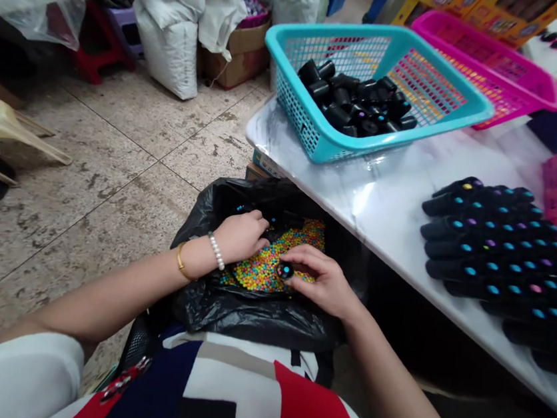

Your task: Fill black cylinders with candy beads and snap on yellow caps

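A black plastic bag [256, 314] lines a container in front of me, holding many small multicoloured beads [264, 268]. Pinched between the thumb and fingers of my right hand [318, 277] is a small black cylinder [285, 270] with a blue dot on its end, just above the beads. My left hand [242, 235], wearing a pearl bracelet and a gold bangle, reaches into the left of the bag with its fingers bent down. More black pieces with blue dots lie near those fingers. Whether the left fingers grip one is hidden.
On the marble-patterned table [361, 191] stands a turquoise basket [331, 141] of black cylinders. Rows of black cylinders [498, 261] with coloured dots lie stacked at its right. Pink baskets [527, 96] sit behind. A beige stool [1, 120] and white sacks [168, 49] stand on the floor at left.
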`<state>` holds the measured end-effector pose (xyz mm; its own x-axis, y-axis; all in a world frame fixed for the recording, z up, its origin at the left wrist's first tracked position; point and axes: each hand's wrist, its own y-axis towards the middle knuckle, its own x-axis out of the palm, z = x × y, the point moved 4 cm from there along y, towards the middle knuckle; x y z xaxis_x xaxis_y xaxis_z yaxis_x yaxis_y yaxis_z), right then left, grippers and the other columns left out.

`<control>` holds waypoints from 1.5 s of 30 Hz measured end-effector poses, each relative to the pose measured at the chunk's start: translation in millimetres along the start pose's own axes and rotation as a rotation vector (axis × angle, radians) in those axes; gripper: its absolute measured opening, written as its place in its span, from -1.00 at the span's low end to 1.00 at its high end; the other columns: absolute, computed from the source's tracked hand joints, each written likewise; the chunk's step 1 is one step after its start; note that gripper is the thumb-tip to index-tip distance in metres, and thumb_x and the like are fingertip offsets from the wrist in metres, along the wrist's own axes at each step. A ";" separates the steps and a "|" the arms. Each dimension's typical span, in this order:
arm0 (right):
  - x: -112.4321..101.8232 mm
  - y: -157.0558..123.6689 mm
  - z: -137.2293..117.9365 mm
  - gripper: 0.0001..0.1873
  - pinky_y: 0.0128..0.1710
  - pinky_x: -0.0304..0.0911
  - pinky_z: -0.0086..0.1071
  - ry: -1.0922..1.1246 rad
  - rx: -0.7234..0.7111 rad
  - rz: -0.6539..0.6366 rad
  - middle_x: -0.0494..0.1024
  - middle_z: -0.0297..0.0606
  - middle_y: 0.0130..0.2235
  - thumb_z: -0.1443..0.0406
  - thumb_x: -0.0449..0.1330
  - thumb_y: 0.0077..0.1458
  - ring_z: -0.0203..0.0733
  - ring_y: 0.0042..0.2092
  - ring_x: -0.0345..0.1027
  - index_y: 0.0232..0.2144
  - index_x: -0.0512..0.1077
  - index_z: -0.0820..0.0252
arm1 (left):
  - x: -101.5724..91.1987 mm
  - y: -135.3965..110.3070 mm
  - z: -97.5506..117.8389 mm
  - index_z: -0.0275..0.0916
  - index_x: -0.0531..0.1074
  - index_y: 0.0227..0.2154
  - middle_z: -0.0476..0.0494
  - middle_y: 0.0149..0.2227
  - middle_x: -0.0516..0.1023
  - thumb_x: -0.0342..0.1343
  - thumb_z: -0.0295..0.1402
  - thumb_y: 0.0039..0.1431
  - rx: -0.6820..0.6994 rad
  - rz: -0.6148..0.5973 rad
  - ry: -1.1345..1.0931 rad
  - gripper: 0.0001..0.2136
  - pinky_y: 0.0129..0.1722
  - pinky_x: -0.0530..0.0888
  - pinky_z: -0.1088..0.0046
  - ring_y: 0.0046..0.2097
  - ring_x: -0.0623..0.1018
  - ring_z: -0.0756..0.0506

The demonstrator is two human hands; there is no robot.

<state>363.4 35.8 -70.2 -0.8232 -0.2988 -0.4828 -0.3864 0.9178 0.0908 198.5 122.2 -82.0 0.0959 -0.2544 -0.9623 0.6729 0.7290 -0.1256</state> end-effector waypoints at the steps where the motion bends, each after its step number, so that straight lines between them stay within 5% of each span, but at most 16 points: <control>1: -2.1 -0.7 1.2 -0.67 -0.07 0.31 -0.28 -0.058 -0.013 0.033 0.43 -0.19 -0.08 0.40 0.18 0.09 -0.16 -0.04 0.34 -0.06 0.43 0.09 | -4.4 -2.1 0.9 -0.26 0.43 -0.11 -0.16 -0.19 0.46 0.03 -0.20 0.20 0.008 0.046 -0.050 -0.70 -0.25 0.45 0.41 -0.22 0.52 -0.11; 4: 3.2 0.9 8.2 -0.66 -0.01 0.26 -0.21 -0.356 -0.068 -0.024 0.40 -0.12 -0.06 0.46 0.11 0.10 -0.11 -0.01 0.28 -0.06 0.40 0.15 | -10.1 -4.6 -1.9 -0.25 0.43 -0.08 -0.15 -0.19 0.48 0.03 -0.22 0.21 -0.010 0.148 -0.149 -0.71 -0.19 0.43 0.41 -0.20 0.51 -0.10; 8: 30.5 4.7 17.9 -0.76 -0.15 0.30 -0.22 -0.688 -0.104 -0.356 0.43 -0.07 -0.16 0.42 0.03 0.18 -0.07 -0.10 0.26 -0.14 0.43 0.22 | 0.3 -0.7 -8.0 -0.27 0.50 -0.19 -0.17 -0.24 0.52 0.07 -0.24 0.17 -0.049 0.081 -0.124 -0.75 -0.24 0.42 0.40 -0.23 0.52 -0.13; 13: 42.0 5.2 5.9 -0.72 -0.06 0.26 -0.29 -0.365 -0.127 -0.535 0.47 -0.17 -0.18 0.51 0.10 0.10 -0.17 -0.10 0.31 -0.15 0.46 0.20 | 0.5 -1.9 -6.9 -0.29 0.51 -0.20 -0.17 -0.27 0.53 0.10 -0.25 0.15 -0.012 0.067 -0.216 -0.75 -0.24 0.42 0.39 -0.25 0.52 -0.12; 16: 26.3 3.0 4.0 -0.67 -0.01 0.25 -0.31 0.027 -0.038 -0.456 0.49 -0.23 -0.13 0.48 0.21 0.04 -0.21 -0.07 0.35 -0.12 0.46 0.16 | -9.2 -6.2 -4.8 -0.30 0.52 -0.22 -0.13 -0.34 0.53 0.11 -0.29 0.15 0.061 0.049 -0.384 -0.77 -0.25 0.40 0.44 -0.30 0.51 -0.07; 20: 3.1 -5.3 15.7 -0.68 -0.09 0.32 -0.33 0.341 0.151 -0.189 0.47 -0.24 -0.12 0.32 0.31 0.00 -0.19 -0.08 0.38 -0.13 0.48 0.14 | -23.0 -14.8 2.8 -0.28 0.50 -0.20 -0.07 -0.37 0.53 0.14 -0.31 0.14 0.120 0.021 -0.613 -0.79 -0.31 0.39 0.50 -0.35 0.49 -0.01; 25: -6.7 -11.4 9.3 -0.68 -0.04 0.34 -0.30 0.427 0.190 0.083 0.47 -0.27 -0.13 0.32 0.31 -0.01 -0.20 -0.09 0.40 -0.15 0.43 0.12 | -31.4 -26.6 35.3 -0.25 0.42 -0.08 -0.10 -0.24 0.50 0.24 -0.30 0.02 0.256 0.007 -0.600 -0.63 -0.25 0.40 0.45 -0.25 0.48 -0.06; 31: -19.3 -19.3 -15.0 -0.81 -0.10 0.41 -0.30 0.272 0.080 0.379 0.39 -0.28 -0.17 0.38 0.25 0.01 -0.21 -0.12 0.37 -0.30 0.33 0.11 | -47.1 -23.7 65.7 -0.26 0.34 -0.05 -0.16 -0.15 0.44 0.19 -0.34 0.10 0.366 0.195 -0.601 -0.65 -0.10 0.40 0.40 -0.10 0.45 -0.08; 38: -27.1 -18.8 -4.8 -0.93 -0.22 0.38 -0.32 0.000 0.105 0.326 0.47 -0.28 -0.30 0.38 0.21 0.05 -0.23 -0.25 0.38 -0.35 0.41 0.17 | -57.1 -16.1 64.2 -0.22 0.38 -0.17 -0.13 -0.19 0.41 0.21 -0.39 0.08 0.308 0.209 -0.464 -0.76 -0.13 0.43 0.38 -0.15 0.46 -0.08; 45: -12.4 13.5 -14.2 -0.64 -0.13 0.38 -0.31 0.188 -0.024 0.159 0.42 -0.15 0.05 0.33 0.21 0.09 -0.13 0.02 0.34 -0.02 0.41 0.11 | -32.2 -19.9 43.5 -0.21 0.21 -0.03 -0.11 -0.22 0.41 0.18 -0.42 0.07 0.111 0.236 -0.464 -0.59 -0.30 0.47 0.40 -0.31 0.47 -0.04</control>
<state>362.4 48.1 -50.7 -0.9363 -0.1969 -0.2908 -0.2542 0.9514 0.1742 213.9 88.2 -38.1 0.5514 -0.3645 -0.7504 0.6652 0.7349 0.1318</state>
